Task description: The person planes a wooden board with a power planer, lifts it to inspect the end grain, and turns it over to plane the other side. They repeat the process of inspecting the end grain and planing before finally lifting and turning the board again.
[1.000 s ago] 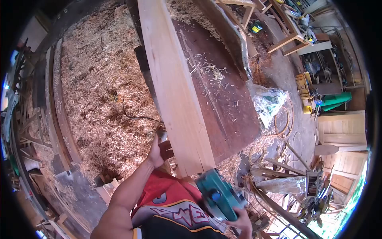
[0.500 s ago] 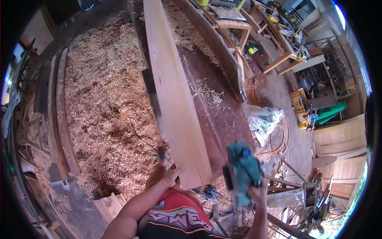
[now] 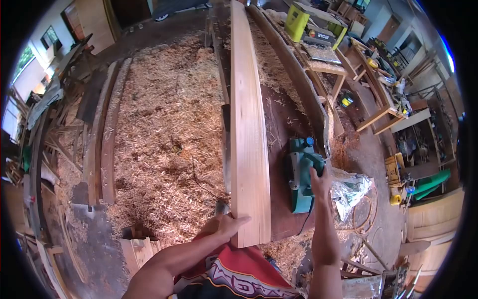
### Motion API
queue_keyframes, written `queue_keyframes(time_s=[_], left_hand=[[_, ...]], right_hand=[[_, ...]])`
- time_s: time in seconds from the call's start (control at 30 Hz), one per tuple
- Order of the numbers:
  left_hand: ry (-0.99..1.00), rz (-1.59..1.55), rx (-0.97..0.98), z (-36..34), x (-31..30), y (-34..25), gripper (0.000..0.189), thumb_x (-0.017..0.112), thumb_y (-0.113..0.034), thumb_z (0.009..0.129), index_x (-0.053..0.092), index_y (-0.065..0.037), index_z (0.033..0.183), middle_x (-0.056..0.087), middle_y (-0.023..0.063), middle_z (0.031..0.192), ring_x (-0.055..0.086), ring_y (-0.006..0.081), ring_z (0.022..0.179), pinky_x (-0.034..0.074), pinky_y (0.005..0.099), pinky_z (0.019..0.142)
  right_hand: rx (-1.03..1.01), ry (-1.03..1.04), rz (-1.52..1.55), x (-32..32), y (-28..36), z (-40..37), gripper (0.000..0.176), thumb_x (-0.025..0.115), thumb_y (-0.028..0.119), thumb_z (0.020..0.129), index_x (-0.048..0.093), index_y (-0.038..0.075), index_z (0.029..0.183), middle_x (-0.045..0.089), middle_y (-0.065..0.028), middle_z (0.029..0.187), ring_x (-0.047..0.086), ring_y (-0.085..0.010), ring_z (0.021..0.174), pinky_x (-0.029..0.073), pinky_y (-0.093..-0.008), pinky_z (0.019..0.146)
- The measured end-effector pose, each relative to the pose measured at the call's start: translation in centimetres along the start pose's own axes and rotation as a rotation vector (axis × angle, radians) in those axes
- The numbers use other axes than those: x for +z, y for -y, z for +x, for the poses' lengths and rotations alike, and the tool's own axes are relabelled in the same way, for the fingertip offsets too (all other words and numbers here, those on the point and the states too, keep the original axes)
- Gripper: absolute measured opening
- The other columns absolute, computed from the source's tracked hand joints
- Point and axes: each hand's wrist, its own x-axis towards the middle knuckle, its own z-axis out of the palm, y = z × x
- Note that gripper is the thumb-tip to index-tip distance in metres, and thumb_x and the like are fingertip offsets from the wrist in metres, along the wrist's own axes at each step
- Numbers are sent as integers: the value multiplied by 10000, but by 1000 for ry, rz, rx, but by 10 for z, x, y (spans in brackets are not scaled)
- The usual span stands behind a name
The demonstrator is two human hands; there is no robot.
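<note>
A long pale wooden board [image 3: 249,149] lies lengthwise on the dark red-brown work surface [image 3: 279,119], its near end close to my body. My left hand [image 3: 231,225] grips the board's left edge near that end, thumb across its top face. On the right, my right hand [image 3: 319,181] is closed around the handle of a green electric planer [image 3: 301,177]. The planer is over the work surface, to the right of the board and apart from it. A dark cord hangs from its near end.
Wood shavings [image 3: 169,124] cover the floor at left, beside long planks [image 3: 107,144]. A rough-edged slab [image 3: 298,74] runs along the right. Beyond are a green thickness planer [image 3: 318,30], a wooden bench [image 3: 381,94] and a silvery plastic bag [image 3: 351,192].
My right hand has moved the planer forward, away from my body. My left hand now grips the board's edge, and the board appears straighter and narrower. The head view has shifted.
</note>
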Motion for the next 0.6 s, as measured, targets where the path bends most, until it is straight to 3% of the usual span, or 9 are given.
queue_keyframes(time_s=[0.07, 0.1, 0.13, 0.2, 0.27, 0.37, 0.47, 0.6], left_hand=[[-126, 232, 160, -48, 10, -52, 486, 799, -282, 766, 668, 46, 1099, 725, 173, 1036, 716, 262, 945, 564, 358, 808], [-186, 343, 236, -66, 21, -66, 511, 797, -291, 751, 662, 62, 1095, 723, 193, 1032, 717, 286, 948, 563, 365, 807], [-201, 289, 410, -51, 32, -38, 585, 785, -300, 720, 600, 89, 1116, 703, 251, 1001, 705, 366, 945, 559, 416, 803], [-288, 321, 431, -53, 59, -30, 613, 779, -293, 718, 545, 82, 1144, 688, 268, 993, 694, 395, 937, 552, 439, 805], [-354, 447, 388, -64, 83, -41, 657, 762, -275, 711, 455, 83, 1168, 661, 300, 982, 669, 450, 934, 537, 480, 814], [-353, 454, 285, -58, 96, -37, 707, 796, -310, 687, 466, 101, 1158, 664, 303, 981, 670, 434, 944, 534, 461, 839], [-388, 429, 382, -51, 98, -31, 788, 782, -284, 690, 390, 104, 1253, 647, 316, 1027, 654, 460, 971, 526, 481, 857], [-432, 478, 483, -50, 102, -24, 902, 789, -274, 693, 302, 97, 1356, 616, 335, 1117, 639, 473, 1019, 524, 482, 885]], right_hand=[[-386, -230, -223, -6, 35, -52, 611, 754, 191, 820, 514, -41, 1332, 576, -242, 1279, 588, -394, 1126, 462, -481, 978], [-431, -151, -132, -5, 37, -82, 640, 749, 198, 839, 477, -33, 1370, 541, -240, 1329, 570, -382, 1174, 461, -468, 994], [-475, -71, -40, -4, 37, -115, 670, 743, 205, 857, 440, -25, 1409, 506, -238, 1380, 552, -370, 1223, 461, -455, 1011], [-161, 402, 458, -5, 42, -185, 551, 653, 212, 949, 461, -30, 1406, 527, -227, 1382, 552, -311, 1248, 460, -410, 1028], [84, 702, 488, -10, 25, -227, 484, 550, 232, 1020, 468, -32, 1417, 557, -208, 1366, 556, -252, 1246, 464, -362, 1021], [278, 790, 615, -20, 0, -246, 454, 508, 252, 1044, 493, -23, 1405, 616, -144, 1291, 584, -212, 1190, 476, -339, 968], [462, 942, 634, -34, -11, -248, 509, 548, 288, 1026, 483, -34, 1415, 615, -177, 1291, 637, -216, 1114, 492, -327, 966], [299, 1053, 517, -20, -37, -251, 460, 542, 293, 1026, 537, -5, 1377, 651, -82, 1215, 648, -152, 1021, 508, -308, 856]])
